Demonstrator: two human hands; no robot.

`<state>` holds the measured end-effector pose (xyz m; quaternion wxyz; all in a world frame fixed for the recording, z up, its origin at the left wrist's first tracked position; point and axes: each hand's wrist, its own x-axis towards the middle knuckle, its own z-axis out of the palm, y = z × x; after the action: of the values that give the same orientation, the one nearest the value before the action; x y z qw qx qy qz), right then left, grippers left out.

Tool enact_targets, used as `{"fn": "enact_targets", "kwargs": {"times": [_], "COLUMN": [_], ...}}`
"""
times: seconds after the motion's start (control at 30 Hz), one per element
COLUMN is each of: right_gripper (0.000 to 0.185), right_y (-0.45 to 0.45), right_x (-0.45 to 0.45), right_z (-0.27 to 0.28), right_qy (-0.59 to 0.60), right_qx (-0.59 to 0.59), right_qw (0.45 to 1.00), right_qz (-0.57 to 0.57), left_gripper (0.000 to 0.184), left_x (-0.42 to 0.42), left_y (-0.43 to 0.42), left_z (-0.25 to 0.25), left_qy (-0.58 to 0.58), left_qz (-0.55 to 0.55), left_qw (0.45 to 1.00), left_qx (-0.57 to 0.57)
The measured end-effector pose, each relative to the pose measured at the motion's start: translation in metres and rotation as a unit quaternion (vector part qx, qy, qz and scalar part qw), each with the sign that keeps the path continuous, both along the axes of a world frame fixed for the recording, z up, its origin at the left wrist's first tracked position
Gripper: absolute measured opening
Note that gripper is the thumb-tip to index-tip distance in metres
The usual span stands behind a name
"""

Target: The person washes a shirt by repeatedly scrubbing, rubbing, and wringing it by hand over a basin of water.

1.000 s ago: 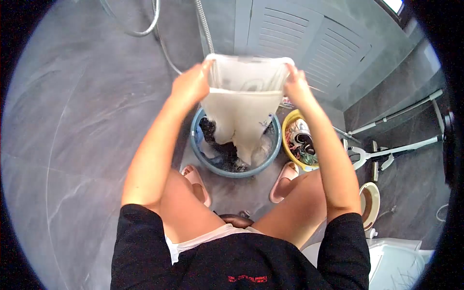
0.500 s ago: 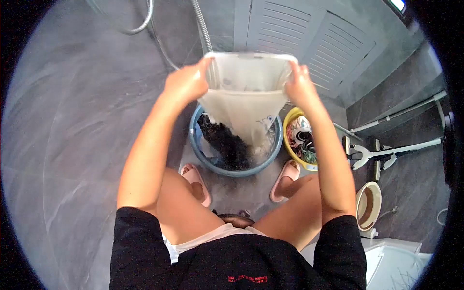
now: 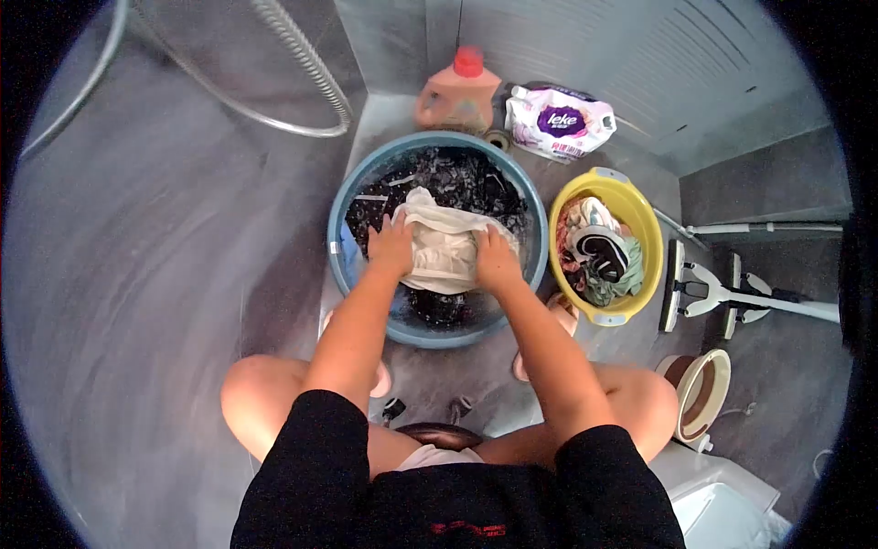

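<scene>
Hands: left hand [image 3: 498, 263] and right hand [image 3: 390, 245] grip opposite sides of a white garment [image 3: 444, 242].
Garment: mid-basin, over dark wet clothes [image 3: 453, 178].
Risk: pushing down hard could slop water over the blue basin's [image 3: 540, 220] near rim.
Room: grey marbled floor [image 3: 165, 302], slatted doors.

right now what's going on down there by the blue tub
The left hand and right hand press a white garment into the blue tub, among dark, wet clothes. The yellow basin beside it holds more clothes.
</scene>
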<state>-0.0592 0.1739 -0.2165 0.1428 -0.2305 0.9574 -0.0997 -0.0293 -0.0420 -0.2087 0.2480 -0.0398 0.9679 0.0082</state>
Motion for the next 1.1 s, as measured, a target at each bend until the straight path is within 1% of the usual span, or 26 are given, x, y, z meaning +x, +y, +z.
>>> {"fn": "enact_targets", "kwargs": {"times": [0.03, 0.07, 0.1, 0.13, 0.17, 0.2, 0.27, 0.3, 0.33, 0.4, 0.43, 0.5, 0.53, 0.6, 0.63, 0.7, 0.73, 0.8, 0.83, 0.87, 0.93, 0.97, 1.0, 1.03, 1.07, 1.1], "right_gripper": [0.048, 0.048, 0.049, 0.05, 0.051, 0.051, 0.054, 0.06, 0.06, 0.063, 0.063, 0.063, 0.063, 0.06, 0.058, 0.055, 0.055, 0.052, 0.052, 0.05, 0.048, 0.052, 0.057, 0.053, 0.052, 0.052], "right_y": [-0.002, -0.002, -0.002, -0.003, -0.007, -0.012, -0.022, -0.025, -0.028, -0.035, -0.038, -0.041, -0.041, -0.036, -0.032, -0.018, -0.012, -0.006, -0.003, 0.002, 0.005, 0.004, 0.004, 0.002, 0.001, 0.0], "right_x": [0.001, 0.001, 0.001, 0.003, -0.001, -0.007, -0.02, -0.021, -0.024, -0.034, -0.04, -0.051, -0.049, -0.038, -0.037, -0.028, -0.026, -0.04, -0.041, -0.041, -0.041, -0.04, -0.04, -0.044, -0.046, -0.049], "right_z": [-0.015, -0.028, -0.043, -0.051, -0.055, -0.056, -0.051, -0.056, -0.062, -0.072, -0.07, -0.061, -0.068, -0.113, -0.137, -0.159, -0.14, -0.072, -0.051, -0.032, 0.007, 0.028, 0.047, 0.058, 0.083, 0.107], "right_qy": [0.003, -0.009, 0.014, 0.035, -0.001, -0.013, -0.145, -0.138, -0.143, -0.124, -0.126, -0.199, -0.198, -0.208, -0.206, -0.21, -0.209, -0.134, -0.122, -0.111, -0.085, -0.084, -0.083, -0.021, 0.007, -0.006], "right_qx": [0.034, 0.037, 0.058, 0.078, 0.077, 0.077, 0.132, 0.011, 0.012, 0.199, 0.198, 0.2, 0.199, 0.097, 0.045, -0.056, -0.057, 0.048, 0.042, 0.02, -0.008, -0.066, -0.124, -0.182, -0.229, -0.239], "right_qw": [0.999, 0.999, 0.998, 0.996, 0.997, 0.997, 0.98, 0.986, 0.986, 0.972, 0.972, 0.959, 0.96, 0.97, 0.97, 0.958, 0.958, 0.985, 0.986, 0.986, 0.987, 0.983, 0.977, 0.97, 0.959, 0.955], "right_qz": [0.009, 0.008, 0.007, 0.008, -0.004, -0.001, -0.01, -0.088, -0.088, -0.02, -0.018, -0.006, -0.006, -0.08, -0.117, -0.189, -0.19, -0.102, -0.101, -0.12, -0.139, -0.148, -0.154, -0.162, -0.165, -0.173], "left_gripper": [0.078, 0.078, 0.08, 0.081, 0.068, 0.068, 0.068, 0.06, 0.06, 0.048, 0.048, 0.04, 0.04, 0.038, 0.038, 0.039, 0.039, 0.041, 0.047, 0.047, 0.055, 0.055, 0.055, 0.053, 0.051, 0.047], "left_x": [-0.004, -0.007, -0.011, -0.014, -0.02, -0.026, -0.037, -0.039, -0.046, -0.064, -0.068, -0.074, -0.074, -0.073, -0.073, -0.058, -0.046, -0.033, -0.028, -0.026, -0.02, -0.017, -0.016, -0.016, -0.015, -0.014], "left_y": [0.004, 0.004, 0.005, 0.007, 0.008, 0.006, 0.003, 0.003, 0.004, 0.004, 0.005, 0.007, 0.007, 0.005, 0.002, -0.003, -0.005, -0.014, -0.019, -0.024, -0.033, -0.035, -0.04, -0.048, -0.047, -0.046], "left_z": [-0.011, -0.021, -0.031, -0.03, -0.034, -0.045, -0.061, -0.066, -0.064, -0.051, -0.046, -0.039, -0.044, -0.058, -0.055, -0.048, -0.049, -0.041, -0.028, -0.012, 0.021, 0.034, 0.042, 0.044, 0.07, 0.094], "left_qy": [0.023, 0.012, 0.015, 0.017, 0.024, 0.013, 0.008, 0.051, 0.045, -0.07, -0.073, -0.064, -0.063, -0.032, -0.022, -0.056, -0.055, 0.054, 0.048, 0.062, -0.04, 0.008, 0.024, 0.13, 0.233, 0.269], "left_qz": [0.029, 0.028, 0.027, 0.025, 0.037, 0.039, 0.038, 0.026, 0.026, 0.036, 0.036, 0.041, 0.041, 0.068, 0.067, -0.004, -0.005, 0.05, 0.068, 0.068, 0.144, 0.186, 0.183, 0.161, 0.136, 0.167], "left_qw": [0.999, 0.999, 0.999, 0.999, 0.999, 0.999, 0.999, 0.998, 0.999, 0.997, 0.997, 0.997, 0.997, 0.997, 0.997, 0.998, 0.998, 0.997, 0.997, 0.996, 0.983, 0.964, 0.965, 0.95, 0.923, 0.891], "left_qx": [0.017, 0.019, 0.015, 0.01, 0.023, 0.022, 0.016, 0.001, 0.002, 0.014, 0.012, 0.003, 0.002, -0.008, -0.007, -0.013, -0.013, -0.026, -0.005, -0.008, 0.107, 0.187, 0.188, 0.233, 0.274, 0.325]}}
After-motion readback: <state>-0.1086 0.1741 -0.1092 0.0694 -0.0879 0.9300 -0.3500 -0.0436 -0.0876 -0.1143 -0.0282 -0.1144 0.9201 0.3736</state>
